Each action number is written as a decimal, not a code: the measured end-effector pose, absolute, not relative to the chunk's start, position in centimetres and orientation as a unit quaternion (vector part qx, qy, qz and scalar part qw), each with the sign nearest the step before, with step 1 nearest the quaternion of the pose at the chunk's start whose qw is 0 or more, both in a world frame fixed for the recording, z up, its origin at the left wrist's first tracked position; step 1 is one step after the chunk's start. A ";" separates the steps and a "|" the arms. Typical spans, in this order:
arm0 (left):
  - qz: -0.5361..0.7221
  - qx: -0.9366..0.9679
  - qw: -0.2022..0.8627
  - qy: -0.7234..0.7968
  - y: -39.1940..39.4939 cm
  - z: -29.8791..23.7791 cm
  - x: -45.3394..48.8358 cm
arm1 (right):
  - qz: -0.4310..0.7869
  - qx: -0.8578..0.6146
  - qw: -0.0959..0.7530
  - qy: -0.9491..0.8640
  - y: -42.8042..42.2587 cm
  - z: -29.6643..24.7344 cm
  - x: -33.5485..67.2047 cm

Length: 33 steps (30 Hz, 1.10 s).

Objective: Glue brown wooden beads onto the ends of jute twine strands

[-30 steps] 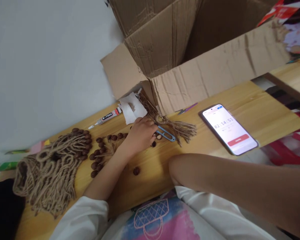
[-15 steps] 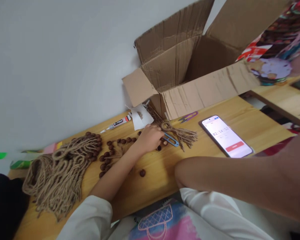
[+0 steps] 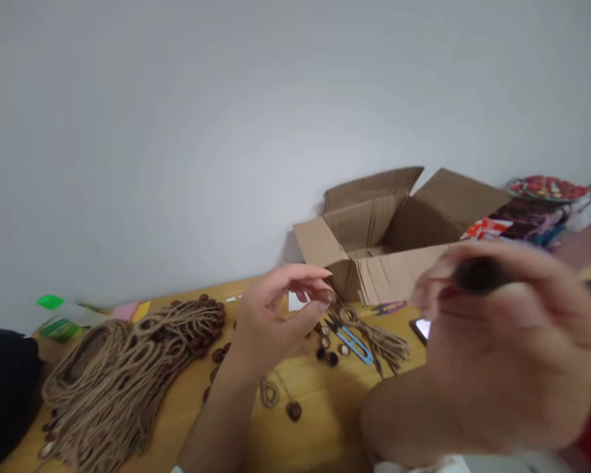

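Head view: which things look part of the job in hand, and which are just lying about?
Likely part of the job:
dark object in the right hand, blurred
small brown piece in the left hand
cord bundles
brown ball with cord
blue snips

Probably just lying about:
cardboard box
phone, mostly hidden
purple snips
pink sheet

left hand half-curled, right hand nearer, blurred, gripping
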<state>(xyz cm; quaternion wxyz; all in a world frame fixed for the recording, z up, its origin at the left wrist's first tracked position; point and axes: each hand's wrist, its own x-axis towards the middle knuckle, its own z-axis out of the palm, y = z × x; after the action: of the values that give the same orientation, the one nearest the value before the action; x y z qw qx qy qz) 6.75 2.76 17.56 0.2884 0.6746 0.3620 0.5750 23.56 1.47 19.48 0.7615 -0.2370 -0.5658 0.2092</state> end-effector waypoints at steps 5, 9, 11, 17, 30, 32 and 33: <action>0.669 0.619 0.189 0.364 1.1 17.9 5.8 | 0.297 -0.259 0.645 -0.655 1.5 19.3 20.6; 0.679 0.631 0.130 0.353 0.9 17.9 5.3 | 0.328 -0.265 0.579 -0.698 1.6 19.1 19.2; 0.677 0.640 0.085 0.354 0.8 18.0 5.0 | 0.328 -0.267 0.573 -0.702 1.7 19.1 18.7; 0.624 0.686 -0.013 0.373 0.4 18.4 4.4 | 0.288 -0.293 0.586 -0.698 2.2 18.9 17.8; 0.615 0.703 -0.034 0.355 0.6 18.1 3.5 | 0.225 -0.290 0.606 -0.706 2.5 19.0 17.5; 0.622 0.697 -0.029 0.356 0.6 18.2 3.4 | 0.230 -0.278 0.604 -0.711 2.5 19.1 17.6; 0.624 0.696 -0.025 0.356 0.5 18.2 3.4 | 0.232 -0.272 0.602 -0.714 2.5 19.1 17.7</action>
<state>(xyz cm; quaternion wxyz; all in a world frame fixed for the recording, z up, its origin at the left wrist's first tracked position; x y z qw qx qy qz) 3.43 0.52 18.23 -0.0246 0.6957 0.3558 0.6236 17.71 2.54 19.13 0.6021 -0.2721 -0.7137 0.2324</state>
